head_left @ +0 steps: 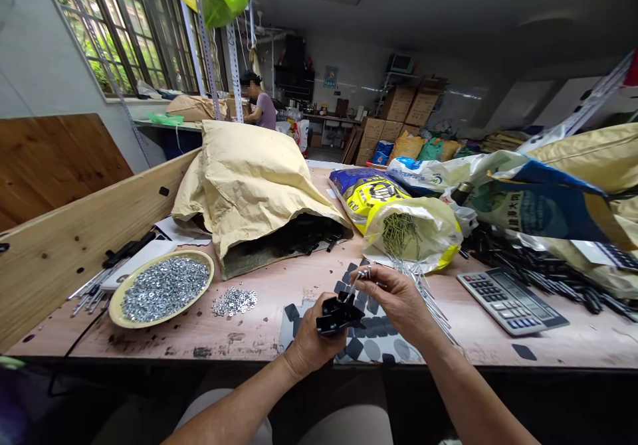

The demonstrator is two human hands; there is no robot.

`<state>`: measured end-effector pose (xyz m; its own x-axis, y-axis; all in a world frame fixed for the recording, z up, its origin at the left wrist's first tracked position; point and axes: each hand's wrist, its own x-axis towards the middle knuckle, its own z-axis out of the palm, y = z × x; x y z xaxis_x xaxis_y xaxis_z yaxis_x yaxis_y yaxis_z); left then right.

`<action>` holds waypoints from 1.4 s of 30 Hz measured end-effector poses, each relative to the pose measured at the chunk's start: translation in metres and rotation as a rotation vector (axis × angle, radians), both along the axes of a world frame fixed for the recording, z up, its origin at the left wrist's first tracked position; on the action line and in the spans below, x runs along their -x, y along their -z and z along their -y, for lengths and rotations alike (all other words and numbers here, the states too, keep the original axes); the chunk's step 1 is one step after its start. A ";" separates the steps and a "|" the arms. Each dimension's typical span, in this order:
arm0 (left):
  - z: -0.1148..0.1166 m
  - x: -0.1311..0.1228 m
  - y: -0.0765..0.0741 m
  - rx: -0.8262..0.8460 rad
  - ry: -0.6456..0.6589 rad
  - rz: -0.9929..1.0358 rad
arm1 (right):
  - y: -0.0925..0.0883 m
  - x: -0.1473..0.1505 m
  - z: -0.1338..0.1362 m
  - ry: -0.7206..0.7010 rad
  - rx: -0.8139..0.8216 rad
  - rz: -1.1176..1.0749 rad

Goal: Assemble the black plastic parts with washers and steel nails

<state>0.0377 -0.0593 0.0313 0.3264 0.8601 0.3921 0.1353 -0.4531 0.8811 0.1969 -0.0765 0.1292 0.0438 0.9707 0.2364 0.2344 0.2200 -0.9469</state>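
Small workshop: scarred workbench point(169, 342), bowl of metal washers point(164, 289), stacked cardboard cartons point(396, 105).

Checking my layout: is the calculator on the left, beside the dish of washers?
No, the calculator lies on the right of the bench; the dish of washers is on the left.

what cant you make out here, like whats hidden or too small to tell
Head view, the only one:
Black plastic part: the left hand hides its near side, so its full shape is unclear.
Thin metal pins in the right hand: too small and overlapping to count.
Black parts: mostly hidden under the paper sack.
Co-worker's hands: hidden behind that sack.
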 end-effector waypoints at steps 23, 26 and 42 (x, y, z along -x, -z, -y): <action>0.001 0.000 0.009 -0.082 -0.077 0.004 | -0.015 -0.001 0.023 0.096 -0.142 0.090; 0.000 0.001 0.005 -0.066 -0.107 0.030 | -0.018 -0.006 0.027 0.120 -0.133 0.064; 0.005 0.008 -0.014 0.118 0.073 0.196 | 0.016 0.000 0.024 0.065 -0.050 0.109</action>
<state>0.0302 -0.0645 0.0454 0.3166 0.8807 0.3523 -0.0732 -0.3476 0.9348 0.1973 -0.1010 0.1128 0.0775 0.9536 0.2911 0.3508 0.2472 -0.9032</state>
